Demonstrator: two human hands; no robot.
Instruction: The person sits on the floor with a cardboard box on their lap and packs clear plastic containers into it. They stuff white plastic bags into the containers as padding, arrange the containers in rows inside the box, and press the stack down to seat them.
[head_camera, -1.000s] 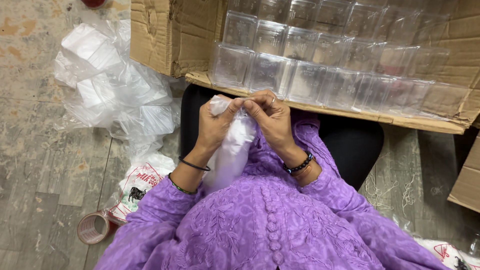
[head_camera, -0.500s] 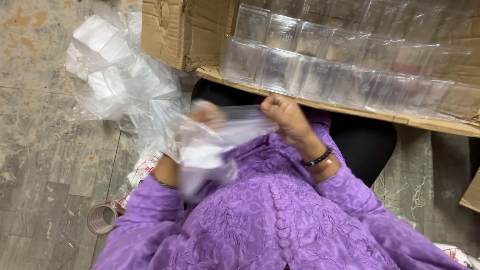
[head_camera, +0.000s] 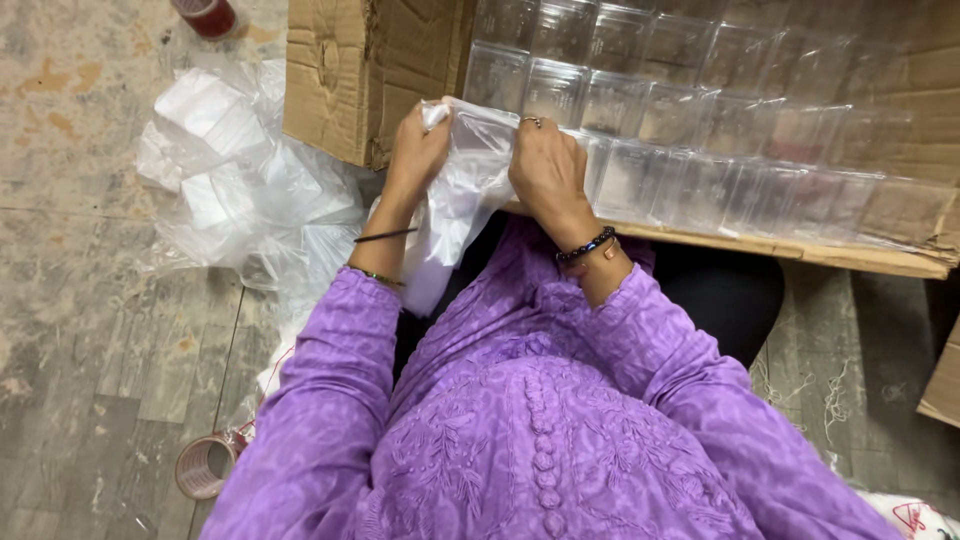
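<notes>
Cardboard dominates the upper half of the frame: one large open carton (head_camera: 360, 70) lies on its side on the stone floor (head_camera: 90, 330), its mouth turned toward us so the contents stay within easy reach. Inside it we count roughly twenty clear plastic containers (head_camera: 640, 110) packed in three close rows; the far right ones blur together, so the count is not exact. At upper left sits one loose heap of crumpled plastic bags (head_camera: 240, 190), holding white pieces, kept just beside the carton. Near the centre, both our hands grip a single thin clear bag (head_camera: 450, 215) of white contents, held up against the carton's lower flap. Our left hand (head_camera: 415, 150) pinches the bag's top edge closed in its fingers, while our right hand (head_camera: 545, 170) clutches the opposite side of the opening, seemingly to spread it. One tape roll (head_camera: 205, 465) rests at lower left, and one red-lidded jar (head_camera: 205, 15) peeks in at the top edge.
</notes>
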